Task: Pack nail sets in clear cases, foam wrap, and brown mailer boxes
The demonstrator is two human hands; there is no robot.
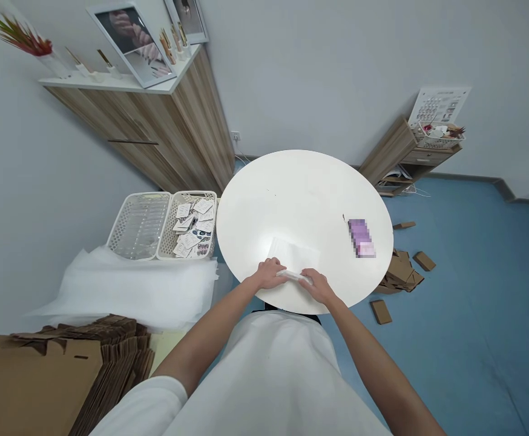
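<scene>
A small white bundle (294, 276) lies near the front edge of the round white table (301, 188). It looks like folded or rolled foam sheet, and what is inside, if anything, is hidden. A thin, see-through white foam sheet (294, 251) spreads flat from it toward the table's middle. My left hand (270, 274) grips the bundle's left end with bent fingers. On its right end, my right hand (318, 286) closes with the thumb on the near side. A blurred purple and pink item (361, 238) lies on the table to the right of both hands.
Left of the table stand a white basket of printed cards (194, 224) and a basket of clear plastic pieces (140, 227). Nearer are stacked foam sheets (137, 287) and flat brown cartons (42, 375). Brown boxes (400, 271) lie on the blue floor at right.
</scene>
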